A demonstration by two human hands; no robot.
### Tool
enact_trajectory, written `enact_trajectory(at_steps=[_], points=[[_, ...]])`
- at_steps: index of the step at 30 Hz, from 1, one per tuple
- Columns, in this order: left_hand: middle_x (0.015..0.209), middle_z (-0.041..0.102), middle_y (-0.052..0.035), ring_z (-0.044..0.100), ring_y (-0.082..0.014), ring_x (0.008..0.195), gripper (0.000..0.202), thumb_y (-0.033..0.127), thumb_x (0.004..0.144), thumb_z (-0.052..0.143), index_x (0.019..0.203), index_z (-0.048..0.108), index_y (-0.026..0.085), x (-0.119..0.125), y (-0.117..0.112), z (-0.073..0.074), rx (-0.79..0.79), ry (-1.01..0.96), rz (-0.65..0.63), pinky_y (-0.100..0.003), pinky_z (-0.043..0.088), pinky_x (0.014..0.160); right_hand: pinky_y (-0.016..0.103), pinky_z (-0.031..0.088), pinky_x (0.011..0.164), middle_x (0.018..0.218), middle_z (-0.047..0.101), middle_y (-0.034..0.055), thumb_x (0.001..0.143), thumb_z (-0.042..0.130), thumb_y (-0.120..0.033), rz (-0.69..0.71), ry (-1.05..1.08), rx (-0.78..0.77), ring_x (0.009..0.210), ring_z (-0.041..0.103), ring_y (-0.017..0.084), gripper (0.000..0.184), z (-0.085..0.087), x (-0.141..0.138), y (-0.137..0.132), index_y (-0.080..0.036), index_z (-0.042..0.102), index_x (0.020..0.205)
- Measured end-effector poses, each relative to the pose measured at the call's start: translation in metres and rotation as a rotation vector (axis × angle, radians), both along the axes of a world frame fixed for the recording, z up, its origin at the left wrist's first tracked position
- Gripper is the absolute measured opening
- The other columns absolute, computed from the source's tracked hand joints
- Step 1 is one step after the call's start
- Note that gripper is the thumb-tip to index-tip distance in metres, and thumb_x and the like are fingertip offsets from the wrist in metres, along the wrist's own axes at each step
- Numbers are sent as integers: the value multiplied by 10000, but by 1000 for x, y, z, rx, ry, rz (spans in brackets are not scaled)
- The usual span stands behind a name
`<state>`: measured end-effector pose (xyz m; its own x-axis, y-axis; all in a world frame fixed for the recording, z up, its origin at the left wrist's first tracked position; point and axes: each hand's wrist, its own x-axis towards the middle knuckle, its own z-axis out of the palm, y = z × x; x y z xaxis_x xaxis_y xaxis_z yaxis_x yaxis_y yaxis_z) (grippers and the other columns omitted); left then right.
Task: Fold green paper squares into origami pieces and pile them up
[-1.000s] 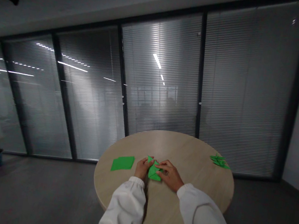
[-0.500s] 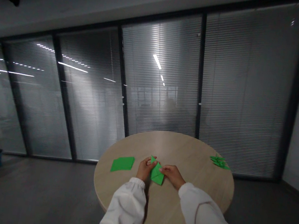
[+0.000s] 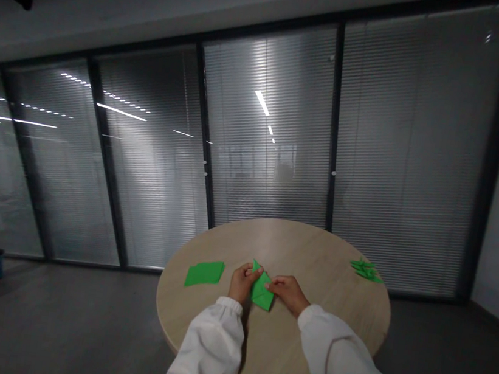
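Left grip (image 3: 242,283) first: thumb and fingers pinched on the upper left of the folded green paper (image 3: 262,296), which lies between both hands, long axis slanting from far-left tip to near right. Right grip (image 3: 288,292) pinches its right edge, equally close; undersides are hidden, and beyond, the green folded-paper cluster (image 3: 365,270) on the round counter (image 3: 282,357) blurs together.

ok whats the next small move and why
Perhaps press the folded green paper flatter with the right hand: that hand pinches its right edge, the left hand holds its upper left, and its face looks creased.
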<state>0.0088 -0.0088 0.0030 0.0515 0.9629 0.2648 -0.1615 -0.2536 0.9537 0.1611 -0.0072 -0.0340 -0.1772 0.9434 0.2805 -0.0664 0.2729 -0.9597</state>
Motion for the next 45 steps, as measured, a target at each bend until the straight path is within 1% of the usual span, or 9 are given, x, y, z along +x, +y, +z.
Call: enact_trajectory(at_steps=[3, 6, 12, 16, 24, 30, 36, 40, 45], points=[[593, 700, -48, 630, -175, 512, 418, 450, 503, 819, 699, 628, 134, 0, -1, 1, 13, 8, -10, -264, 481, 527, 239, 330, 545, 512, 576, -34, 572, 730, -411, 15, -1, -25, 511, 467, 112, 273, 0, 0, -1, -147, 659, 580], [592, 698, -46, 623, -164, 517, 390, 442, 519, 812, 675, 628, 136, 1, -3, 2, 54, 80, 3, -247, 467, 517, 238, 332, 540, 501, 567, -42, 552, 746, -398, 37, 23, -55, 502, 463, 109, 266, 1, -2, -3, -151, 650, 574], [639, 713, -50, 626, -155, 537, 388, 453, 556, 791, 718, 643, 133, 5, -3, -2, 64, 146, -64, -228, 449, 505, 246, 346, 554, 522, 578, -31, 526, 778, -468, 93, 41, -50, 518, 477, 112, 366, -1, -2, -1, -131, 649, 587], [666, 723, -65, 635, -158, 550, 383, 439, 564, 792, 738, 664, 123, 5, -2, -4, 61, 175, -67, -228, 451, 512, 251, 356, 560, 526, 581, -29, 520, 785, -472, 87, 27, -52, 518, 484, 115, 372, -3, -1, -1, -130, 653, 584], [645, 722, -72, 648, -169, 567, 354, 406, 548, 811, 709, 692, 114, 5, 1, -4, 35, 58, -27, -246, 476, 552, 251, 357, 545, 502, 572, -27, 525, 774, -449, 74, -31, -47, 509, 477, 116, 341, -1, -1, -3, -132, 655, 564], [646, 721, -70, 651, -162, 591, 339, 377, 546, 822, 709, 691, 110, 7, 0, -4, 22, -8, -84, -248, 490, 591, 246, 349, 532, 507, 564, -27, 534, 774, -426, 34, -54, -18, 499, 468, 110, 325, -10, 0, 5, -125, 657, 566], [654, 720, -71, 650, -165, 599, 342, 383, 547, 817, 714, 693, 111, 8, -3, -2, 18, -5, -91, -251, 491, 596, 242, 348, 536, 524, 573, -27, 544, 772, -418, 65, -49, -19, 507, 472, 109, 317, -15, 1, 9, -124, 666, 598], [623, 709, -67, 631, -159, 548, 338, 427, 571, 787, 656, 686, 116, 8, -4, -1, 25, 42, -47, -245, 473, 545, 236, 335, 532, 499, 547, -40, 543, 771, -418, 93, -38, -21, 501, 453, 100, 315, -10, 1, 3, -130, 647, 568], [595, 697, -63, 622, -170, 538, 354, 479, 621, 725, 583, 662, 133, 8, -9, 3, 80, 117, 64, -249, 459, 525, 241, 349, 545, 510, 556, -39, 526, 774, -422, 115, -43, -53, 499, 457, 101, 325, -3, -1, -3, -128, 645, 573]])
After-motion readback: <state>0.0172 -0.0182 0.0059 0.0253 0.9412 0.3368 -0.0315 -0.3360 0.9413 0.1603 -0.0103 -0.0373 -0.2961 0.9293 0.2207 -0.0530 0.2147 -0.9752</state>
